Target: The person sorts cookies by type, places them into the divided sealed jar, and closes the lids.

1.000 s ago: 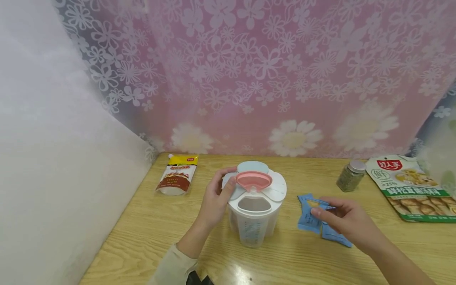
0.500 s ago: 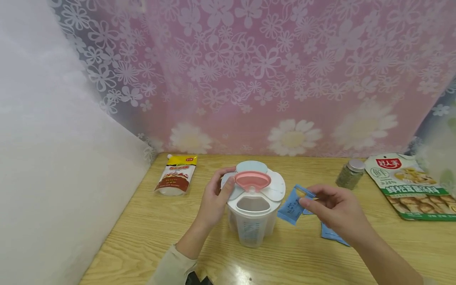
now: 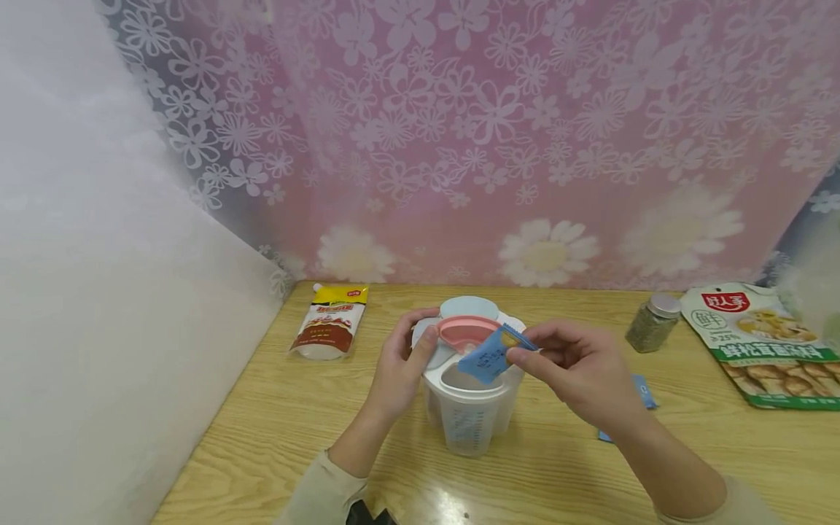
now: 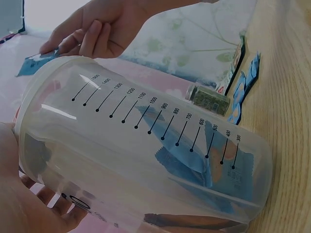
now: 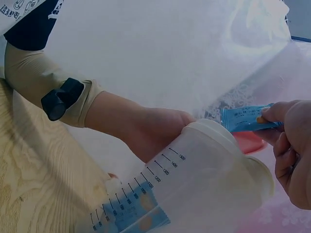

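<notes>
A clear plastic storage container (image 3: pixel 469 430) with a white lid stands on the table. Its pink flap (image 3: pixel 459 332) is up, leaving the front opening uncovered. My left hand (image 3: pixel 397 364) grips the container's left side, thumb on the lid's edge. Between thumb and fingers my right hand (image 3: pixel 584 372) pinches a small blue packet (image 3: pixel 485 357), tilted over the opening. Several blue packets (image 4: pixel 194 155) lie inside behind the measuring marks, seen in the left wrist view. Brown stick-like pieces (image 4: pixel 189 221) lie in another compartment.
Two more blue packets (image 3: pixel 644 391) lie on the table, partly behind the right forearm. A jar of dried herbs (image 3: pixel 652 324) and a large green-and-white food pouch (image 3: pixel 755 343) stand or lie at right. A yellow-topped pouch (image 3: pixel 330 321) lies back left.
My right hand has lifted one blue packet off the table and carried it left to above the container's opening. The left hand stays on the container.
</notes>
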{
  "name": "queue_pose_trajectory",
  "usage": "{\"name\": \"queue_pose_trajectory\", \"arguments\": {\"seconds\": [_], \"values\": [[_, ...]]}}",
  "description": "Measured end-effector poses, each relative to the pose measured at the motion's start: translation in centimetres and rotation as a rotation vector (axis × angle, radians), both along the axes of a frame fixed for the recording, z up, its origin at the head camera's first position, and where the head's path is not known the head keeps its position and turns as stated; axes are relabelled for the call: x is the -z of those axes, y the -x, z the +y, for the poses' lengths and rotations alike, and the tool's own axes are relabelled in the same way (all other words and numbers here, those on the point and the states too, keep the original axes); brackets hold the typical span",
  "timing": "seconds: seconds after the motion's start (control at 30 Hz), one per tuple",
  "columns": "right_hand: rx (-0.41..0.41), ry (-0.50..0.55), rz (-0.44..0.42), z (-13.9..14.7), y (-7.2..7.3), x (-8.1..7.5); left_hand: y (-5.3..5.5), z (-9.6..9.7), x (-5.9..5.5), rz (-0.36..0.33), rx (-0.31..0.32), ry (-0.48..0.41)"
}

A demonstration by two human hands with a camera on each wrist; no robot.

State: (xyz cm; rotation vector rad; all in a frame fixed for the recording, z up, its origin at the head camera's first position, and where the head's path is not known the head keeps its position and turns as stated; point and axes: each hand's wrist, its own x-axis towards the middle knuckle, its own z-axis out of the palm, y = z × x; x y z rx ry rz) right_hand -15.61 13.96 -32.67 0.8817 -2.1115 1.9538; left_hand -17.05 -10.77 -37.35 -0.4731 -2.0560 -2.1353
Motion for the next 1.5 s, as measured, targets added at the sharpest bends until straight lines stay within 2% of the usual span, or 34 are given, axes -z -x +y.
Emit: {"name": "queue_pose_trajectory", "arguments": {"seconds": [0.17,0.3,0.5,0.87,1.03,1.5], "values": [[0.017,-0.174,0.095,-0.7,-0.1,0.2,-0.1,0.1,0.0,-0.001,0.003,0.0],[0.013,-0.253,0.115,-0.9,-0.4,0.1,-0.2,0.1,-0.1,0.004,0.004,0.007],[-0.02,-0.256,0.112,-0.9,-0.4,0.0,-0.2,0.1,-0.2,0.006,0.001,0.008],[-0.099,-0.218,0.007,0.1,0.2,0.3,-0.2,0.2,-0.4,0.012,-0.018,0.009],[-0.099,-0.199,-0.028,1.3,0.2,0.7,-0.3,0.2,-0.4,0.007,-0.019,0.011],[-0.171,-0.175,-0.031,4.7,0.6,2.5,-0.1,0.1,-0.2,0.008,-0.034,0.022]]}}
